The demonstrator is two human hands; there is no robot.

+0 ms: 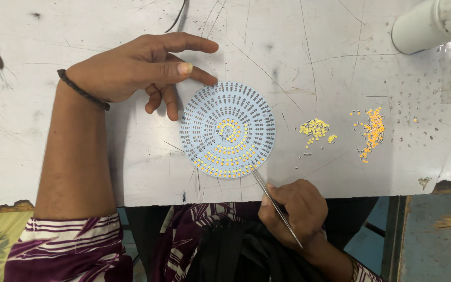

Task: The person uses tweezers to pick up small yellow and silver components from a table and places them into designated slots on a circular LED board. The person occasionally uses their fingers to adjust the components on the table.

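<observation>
R hand [293, 209] pinches tweezers [272, 198] w/ tips on round LED board [227, 129].

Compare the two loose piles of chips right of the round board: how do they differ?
The yellow chip pile is paler, compact and nearer the round LED board; the orange chip pile is deeper in colour, strung out in a tall curved line and farther right. Both lie loose on the scratched white table, untouched by either hand.

The left hand [137, 70] lies upper left of centre, palm down, fingers loosely spread and pointing right, forearm running down the left side. The right hand [291, 209] sits lower right of centre, fingers curled in a pinch.
</observation>
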